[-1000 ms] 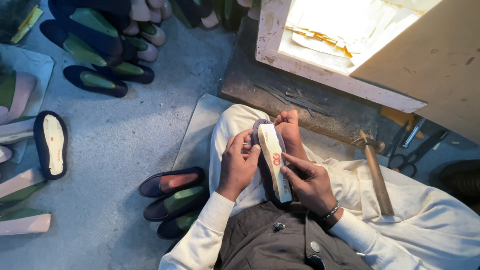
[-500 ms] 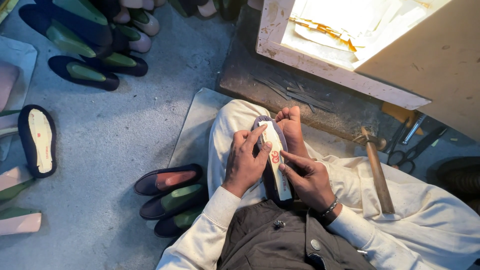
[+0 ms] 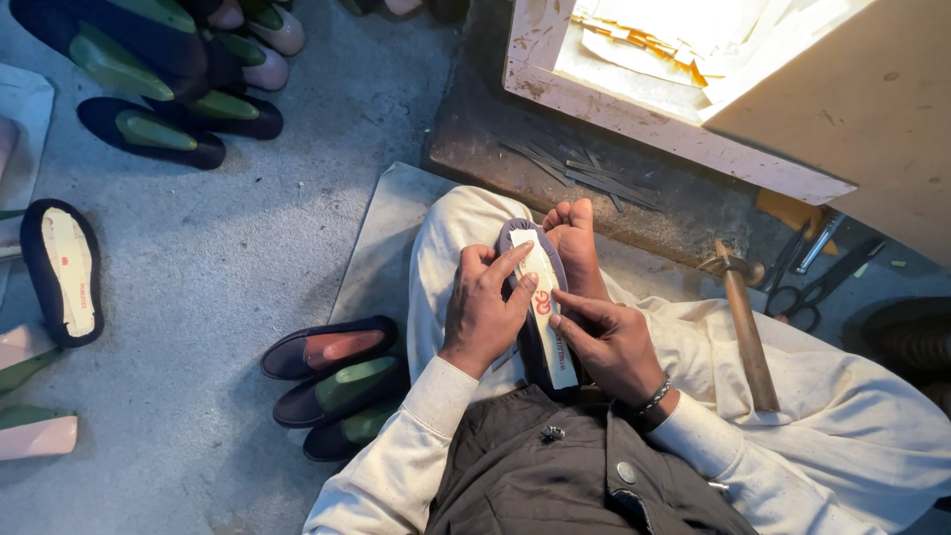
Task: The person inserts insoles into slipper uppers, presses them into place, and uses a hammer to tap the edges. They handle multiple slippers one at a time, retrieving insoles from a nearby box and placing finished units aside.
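A dark flat shoe with a cream insole (image 3: 543, 307) lies lengthwise on my lap, toe pointing away toward my bare foot (image 3: 573, 238). My left hand (image 3: 483, 312) rests on the shoe's left side, fingers pressing on the insole near the red mark. My right hand (image 3: 606, 339), with a bracelet at the wrist, holds the right edge, fingertips pressing the insole's middle. I sit cross-legged in light trousers and a dark vest.
A hammer (image 3: 745, 332) lies on my right leg. Scissors (image 3: 817, 287) lie beyond it. Three dark shoes (image 3: 332, 381) sit left of my knee. More shoes (image 3: 158, 89) lie at the top left, another (image 3: 61, 272) at the left. A wooden box (image 3: 634, 109) stands ahead.
My view has shifted slightly. My left fingers have slid along the insole, pressing it down; the shoe stays on my lap.
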